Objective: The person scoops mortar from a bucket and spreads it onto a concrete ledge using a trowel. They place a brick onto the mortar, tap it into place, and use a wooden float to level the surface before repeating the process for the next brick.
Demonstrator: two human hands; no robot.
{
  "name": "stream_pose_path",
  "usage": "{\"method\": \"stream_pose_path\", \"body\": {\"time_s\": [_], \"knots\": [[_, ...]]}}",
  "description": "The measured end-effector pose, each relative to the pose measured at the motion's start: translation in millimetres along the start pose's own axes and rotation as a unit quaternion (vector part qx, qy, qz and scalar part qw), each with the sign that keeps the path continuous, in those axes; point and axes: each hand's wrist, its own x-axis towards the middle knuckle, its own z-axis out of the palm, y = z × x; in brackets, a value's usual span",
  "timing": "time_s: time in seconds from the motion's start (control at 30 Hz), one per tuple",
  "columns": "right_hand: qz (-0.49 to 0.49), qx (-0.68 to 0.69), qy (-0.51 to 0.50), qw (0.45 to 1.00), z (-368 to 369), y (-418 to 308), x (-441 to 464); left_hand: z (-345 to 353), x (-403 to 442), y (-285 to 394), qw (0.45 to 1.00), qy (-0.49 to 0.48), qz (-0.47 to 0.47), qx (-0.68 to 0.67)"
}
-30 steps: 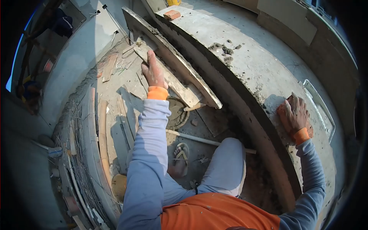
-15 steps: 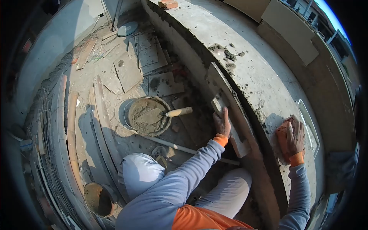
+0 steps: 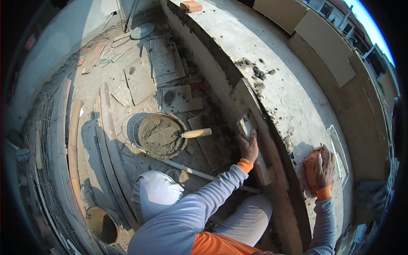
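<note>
My left hand point(image 3: 249, 146) is wrapped round the handle of a long plastering float point(image 3: 266, 170). The float's flat side lies along the vertical face of a low curved wall point(image 3: 293, 114), just under its top edge. On the wall's top, my right hand point(image 3: 325, 168) grips a rough orange-red block point(image 3: 311, 170); whether it is sponge or brick I cannot tell. A bucket of wet mortar point(image 3: 157, 146) stands on the floor left of my left hand. Across it lies a trowel point(image 3: 196, 133), blade in the mortar, wooden handle over the rim.
Dark mortar lumps point(image 3: 259, 73) and a brick point(image 3: 191, 6) lie along the wall top. A pale frame point(image 3: 340, 153) is beside my right hand. Boards point(image 3: 108, 123), a second bucket point(image 3: 102, 227), loose tiles point(image 3: 138, 83) and a round lid point(image 3: 142, 31) are on the floor.
The view has shifted slightly, so the wall and the mortar lumps sit lower in it. Both hands keep their holds, with the float still against the wall face.
</note>
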Motion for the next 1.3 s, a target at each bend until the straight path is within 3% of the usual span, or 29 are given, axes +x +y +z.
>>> {"method": "stream_pose_path", "body": {"time_s": [0.1, 0.13, 0.23, 0.33, 0.4, 0.5, 0.57, 0.63, 0.67, 0.77, 0.83, 0.87, 1.0, 1.03, 1.07, 1.13, 1.17, 1.23, 1.27, 1.3], "knots": [[-0.018, -0.021, 0.008, 1.0, 3.9, 4.3, 0.1, -3.4, 55.4, 43.0, 1.0, -0.015, 0.013, 0.023], [0.016, 0.005, 0.004, 1.0, -1.7, -7.3, 1.6, -4.5, 86.2, 44.5, 0.999, -0.015, 0.023, 0.038], [0.007, 0.009, 0.006, 1.0, -1.0, -6.2, 1.3, -12.6, 150.7, 68.1, 0.997, -0.04, -0.012, 0.059], [0.007, 0.003, 0.014, 1.0, -1.1, -3.4, -1.3, -11.8, 96.8, 79.9, 0.997, -0.063, -0.01, 0.049], [0.005, 0.004, 0.003, 1.0, -2.6, -6.7, -1.3, -10.6, 37.8, 39.3, 0.995, -0.08, -0.03, 0.043], [0.007, 0.038, -0.005, 0.999, 2.9, -3.4, -0.9, -5.8, -46.4, -33.1, 0.986, -0.025, 0.152, 0.06], [0.003, 0.043, -0.007, 0.999, 6.3, 1.0, 4.1, -8.2, -42.8, -2.2, 0.996, -0.057, 0.039, 0.055], [0.016, 0.011, -0.013, 1.0, 5.1, 7.0, -0.2, -3.8, 1.5, 18.9, 0.994, -0.055, 0.09, -0.016], [0.015, 0.015, -0.016, 1.0, 1.4, 0.4, 0.2, -4.6, 39.7, 17.4, 0.992, -0.046, 0.108, 0.041], [0.005, 0.01, -0.013, 1.0, -3.7, -13.7, 2.7, -11.3, 139.5, 94.4, 0.991, -0.082, -0.001, 0.106], [0.008, -0.001, -0.015, 1.0, -3.4, -14.4, 3.1, -12.8, 194.2, 107.5, 0.992, -0.042, 0.024, 0.114], [0.006, 0.011, -0.014, 1.0, -2.8, -14.1, 3.1, -16.8, 200.3, 113.2, 0.992, -0.068, 0.025, 0.103], [0.002, 0.02, -0.006, 1.0, -2.8, -12.7, 3.5, -14.5, 108.2, 66.7, 0.993, -0.102, 0.03, 0.055], [0.0, 0.021, -0.011, 1.0, -2.8, -12.3, 3.4, -10.7, 70.9, 32.8, 0.992, -0.075, 0.094, 0.031], [-0.002, 0.02, -0.01, 1.0, -3.4, -14.0, 2.2, -12.7, 18.1, 46.2, 0.993, -0.113, 0.019, 0.004], [0.025, 0.03, -0.013, 0.999, -4.5, -18.1, 3.4, -9.8, -30.4, 7.5, 0.995, -0.084, 0.048, 0.008], [0.021, 0.03, -0.011, 0.999, -6.2, -19.8, 5.1, -7.9, -34.0, 14.8, 0.995, -0.081, 0.063, 0.01], [0.018, 0.002, -0.03, 0.999, -9.9, -21.5, 5.5, -9.6, 2.6, 44.4, 0.994, -0.108, -0.006, 0.001], [0.031, 0.016, -0.035, 0.999, -15.9, -14.6, -1.8, -11.1, 38.0, 41.5, 0.99, -0.1, 0.052, 0.084], [0.035, 0.048, -0.032, 0.998, -3.1, -11.4, 4.5, -7.3, 69.2, 67.7, 0.995, -0.08, 0.059, 0.015]]}}
